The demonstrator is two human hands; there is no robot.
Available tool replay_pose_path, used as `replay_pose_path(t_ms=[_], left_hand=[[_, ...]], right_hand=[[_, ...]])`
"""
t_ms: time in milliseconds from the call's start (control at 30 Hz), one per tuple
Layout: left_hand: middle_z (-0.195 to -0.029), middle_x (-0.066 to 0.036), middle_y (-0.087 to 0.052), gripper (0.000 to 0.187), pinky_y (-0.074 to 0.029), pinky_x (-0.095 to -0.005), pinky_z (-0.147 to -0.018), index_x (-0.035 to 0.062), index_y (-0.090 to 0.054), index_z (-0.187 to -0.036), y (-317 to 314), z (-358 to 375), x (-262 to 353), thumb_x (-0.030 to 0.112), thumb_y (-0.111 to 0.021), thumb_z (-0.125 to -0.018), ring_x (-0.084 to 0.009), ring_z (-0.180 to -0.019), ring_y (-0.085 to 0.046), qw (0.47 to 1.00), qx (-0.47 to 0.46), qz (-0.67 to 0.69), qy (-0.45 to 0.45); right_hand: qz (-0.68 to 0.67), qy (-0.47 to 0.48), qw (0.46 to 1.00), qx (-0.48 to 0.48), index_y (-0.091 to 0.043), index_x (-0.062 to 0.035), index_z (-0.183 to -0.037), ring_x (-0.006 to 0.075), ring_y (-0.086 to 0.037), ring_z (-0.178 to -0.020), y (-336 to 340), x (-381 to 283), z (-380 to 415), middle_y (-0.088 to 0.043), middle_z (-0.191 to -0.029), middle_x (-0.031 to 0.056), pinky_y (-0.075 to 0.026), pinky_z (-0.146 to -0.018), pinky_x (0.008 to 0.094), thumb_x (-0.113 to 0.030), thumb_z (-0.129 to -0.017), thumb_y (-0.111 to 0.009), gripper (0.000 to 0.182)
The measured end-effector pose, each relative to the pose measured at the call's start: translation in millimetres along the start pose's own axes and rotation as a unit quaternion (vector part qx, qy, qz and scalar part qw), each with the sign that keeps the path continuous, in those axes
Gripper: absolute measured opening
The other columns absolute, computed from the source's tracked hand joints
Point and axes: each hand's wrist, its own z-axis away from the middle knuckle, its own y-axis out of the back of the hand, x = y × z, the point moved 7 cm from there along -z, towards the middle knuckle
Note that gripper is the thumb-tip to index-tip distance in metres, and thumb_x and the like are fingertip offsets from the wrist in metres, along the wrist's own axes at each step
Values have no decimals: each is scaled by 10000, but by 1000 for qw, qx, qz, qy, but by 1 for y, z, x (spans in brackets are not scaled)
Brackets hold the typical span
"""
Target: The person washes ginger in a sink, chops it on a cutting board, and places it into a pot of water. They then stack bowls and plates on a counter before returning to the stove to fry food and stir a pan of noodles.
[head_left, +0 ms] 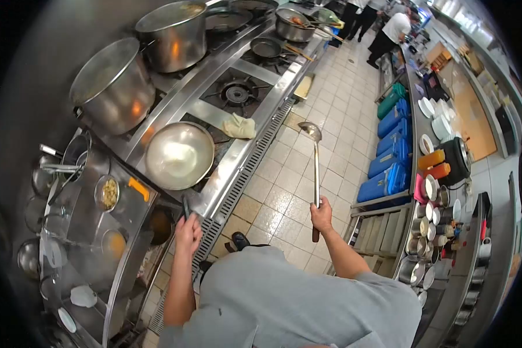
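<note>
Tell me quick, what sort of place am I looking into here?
Most likely a commercial restaurant kitchen: a long steel gas range carrying big stockpots and a wok, and a prep counter stacked with plates. The right hand grips a long ladle.

Left hand (pixel 188 231) fingers hiding the dark knob or handle they grip, ladle (pixel 315 174) bowl contents too small to read, seasoning tubs (pixel 107 194) contents blurred, possibly chopped garnish, distant people (pixel 395 29) cut off at top edge
</note>
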Motion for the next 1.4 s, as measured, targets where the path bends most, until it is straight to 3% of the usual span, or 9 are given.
replay_pose_path(t_ms=[267,367,600,767,867,900,967,1233,1400], left_hand=[[-636,-18,-489,253,-383,-288,-421,68,-515,-965,-22,-88,-31,310,-584,-989,-132,-470,-460,999,0,-23,49],[-671,-32,-536,398,-451,-306,-446,47,-532,-1095,-17,-100,-34,430,-572,-993,-145,-499,-508,994,-32,-80,69],[-1120,-189,-622,823,-557,-456,-820,14,-380,-1401,8,-97,-40,667,-518,-919,-321,-970,-659,975,-104,-123,155],[-1166,-220,-668,603,-482,-400,-972,27,-585,-1307,43,-12,150,388,-720,-842,-319,-1141,-624,769,-81,-604,-195],[-1077,-186,-679,336,-498,-440,-904,55,-681,-1103,147,48,339,268,-698,-844,-349,-1040,-632,760,215,-523,-321],[-1088,-136,-671,320,-441,-509,-938,93,-698,-1058,183,51,403,302,-732,-817,-351,-1082,-597,489,302,-675,-464],[-1266,-150,-608,406,-324,-612,-1084,104,-667,-1184,239,55,485,263,-710,-812,-311,-1324,-463,321,444,-770,-328],[-1180,-141,-668,350,-450,-465,-1020,90,-671,-1172,371,33,667,117,-543,-847,-337,-1162,-584,441,469,-733,-219],[-1252,-76,-641,337,-387,-466,-1097,128,-676,-1187,340,-9,696,118,-529,-884,-283,-1271,-510,338,369,-733,-461]], right_hand=[[-185,-128,970,-86,-519,-49,-1137,99,-453,-492,7,14,32,-503,-695,9,-392,-417,263,-85,-938,-558,206],[-424,-304,835,-173,-535,-76,-1025,91,-401,-470,6,-13,29,-468,-678,-1,-365,-427,260,-161,-963,-560,108],[-192,-102,967,-134,-471,-116,-894,84,-440,-454,-36,-134,12,-465,-646,-19,-355,-380,241,-219,-984,-590,182],[-225,86,957,-163,-567,-39,-1197,61,-407,-431,-65,-347,31,-436,-618,-24,-318,-369,224,-251,-1015,-541,281],[-180,179,940,-227,-562,-22,-1200,62,-412,-428,-88,-467,43,-453,-629,-20,-317,-375,216,-186,-956,-544,295],[-177,191,933,-246,-565,-18,-1201,61,-413,-428,-103,-512,48,-460,-634,-20,-317,-378,214,-164,-928,-545,311],[-124,249,925,-259,-614,13,-1108,62,-453,-475,-137,-601,47,-501,-654,-16,-336,-424,226,-119,-898,-565,254],[59,378,891,-246,-675,46,-927,148,-562,-492,-314,-783,-37,-582,-608,48,-465,-471,319,-136,-814,-634,219],[105,364,895,-236,-668,43,-770,172,-575,-465,-341,-805,-36,-584,-583,72,-451,-447,319,-131,-804,-636,181]])
